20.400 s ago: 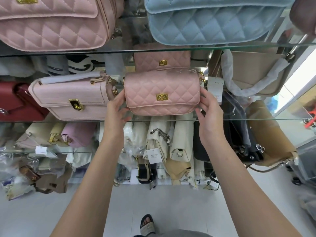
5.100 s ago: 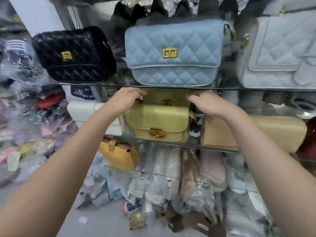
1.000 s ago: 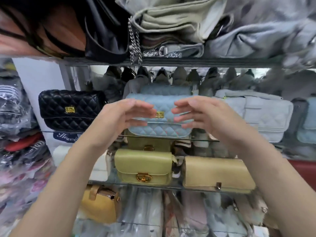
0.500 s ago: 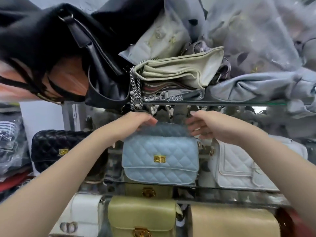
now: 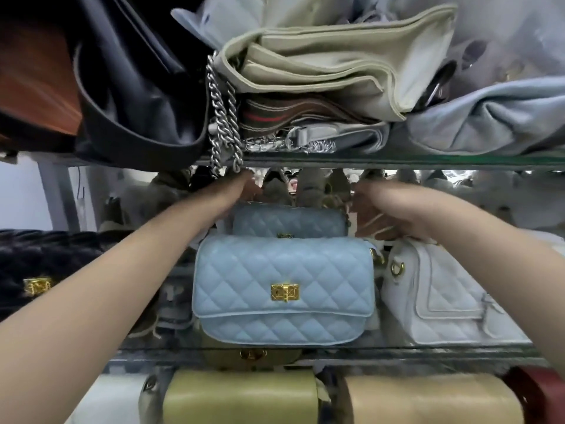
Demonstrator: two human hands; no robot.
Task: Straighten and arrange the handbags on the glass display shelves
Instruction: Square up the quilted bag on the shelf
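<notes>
At the centre of the frame stand two light blue quilted handbags, one behind the other on the glass shelf (image 5: 443, 351): the front blue handbag (image 5: 281, 270) faces me squarely with its gold clasp (image 5: 285, 292) showing, and the rear blue handbag (image 5: 289, 223) peeks over its top edge. My left hand (image 5: 244, 189) reaches past the rear bag's upper left corner and my right hand (image 5: 382, 212) sits at its right end, the two well apart with the bag between them. The fingers are blurred and partly hidden, so I cannot tell whether either one grips it. I judge these bags light and softly padded, with enough body to stand. The quilted leather looks smooth and could slide on glass, so I would hold the rear one by both short ends, not by the flap. Counting this shelf: two blue bags, one white quilted handbag (image 5: 452, 298) to the right, one black quilted handbag (image 5: 46, 261) at the left edge. At the bottom of the frame, one olive handbag (image 5: 241, 397) and one tan handbag (image 5: 428, 399).
</notes>
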